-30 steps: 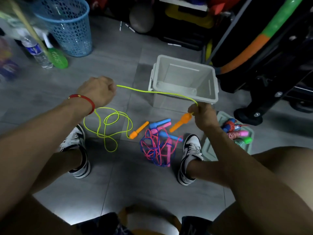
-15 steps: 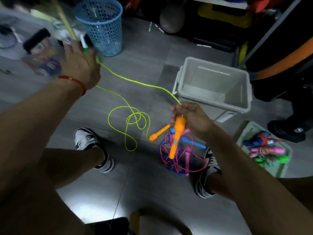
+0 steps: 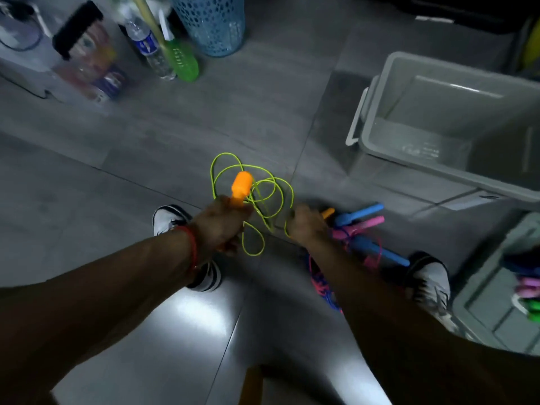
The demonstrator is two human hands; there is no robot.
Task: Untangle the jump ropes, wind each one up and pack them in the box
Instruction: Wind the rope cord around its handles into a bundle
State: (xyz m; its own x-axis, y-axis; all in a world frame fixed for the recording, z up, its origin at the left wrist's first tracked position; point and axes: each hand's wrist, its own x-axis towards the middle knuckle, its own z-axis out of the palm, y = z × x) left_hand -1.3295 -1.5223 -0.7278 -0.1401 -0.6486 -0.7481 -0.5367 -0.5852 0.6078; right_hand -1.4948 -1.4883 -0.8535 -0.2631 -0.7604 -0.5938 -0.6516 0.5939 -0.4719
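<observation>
Left hand: the left hand (image 3: 222, 226) is gripping an orange plastic rope handle (image 3: 242, 185), fingers curled round it, the handle pointing upward.
Right hand: the right hand (image 3: 306, 225) is reaching at the thin yellow-green jump rope cord (image 3: 263, 197); its fingers appear to be pinching the cord, though blur is obscuring the grip.
Cord: looping loosely between both hands above the grey tiled floor (image 3: 175, 135).
Remaining ropes: a tangled pink and blue rope bundle (image 3: 362, 232) is lying on the floor beside the right hand.
Box: the open grey plastic box (image 3: 380, 112) is standing at right, well apart from the hands.
</observation>
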